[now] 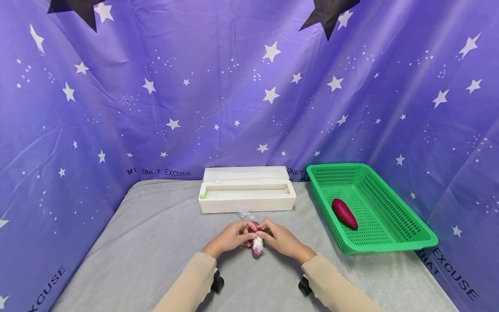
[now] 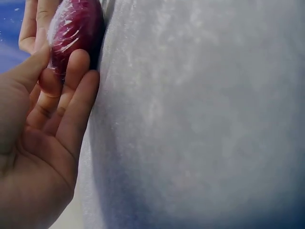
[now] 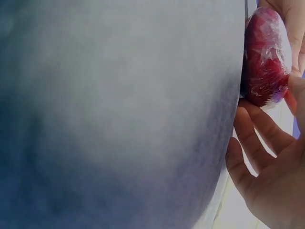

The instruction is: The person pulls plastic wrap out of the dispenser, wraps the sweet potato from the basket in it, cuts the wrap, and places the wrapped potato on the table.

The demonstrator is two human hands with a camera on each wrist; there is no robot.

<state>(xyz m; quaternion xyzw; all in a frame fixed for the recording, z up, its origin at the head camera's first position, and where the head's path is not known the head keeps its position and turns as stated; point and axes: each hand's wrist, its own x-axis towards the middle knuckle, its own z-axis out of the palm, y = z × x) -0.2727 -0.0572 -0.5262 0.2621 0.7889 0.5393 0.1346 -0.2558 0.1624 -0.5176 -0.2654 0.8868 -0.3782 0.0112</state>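
Observation:
A reddish-purple sweet potato (image 1: 257,247) in clear plastic wrap lies low over the table between the two hands, a loose end of film (image 1: 244,214) sticking out on its far side. My left hand (image 1: 233,236) pinches it from the left, thumb on one face and curled fingers on the other. From the right, my right hand (image 1: 283,239) pinches at the wrap with thumb and forefinger, its other fingers reaching under the sweet potato. Both wrist views show shiny, wrinkled film close around the sweet potato (image 2: 78,28). The fingers partly hide its middle in the head view.
Behind the hands stands a white cling film box (image 1: 247,204) with its lid raised and a green piece at its left end. On the right, a green basket (image 1: 390,248) holds another sweet potato (image 1: 345,213), unwrapped. A grey cloth (image 1: 156,260) covers the table; a purple star-patterned curtain surrounds it.

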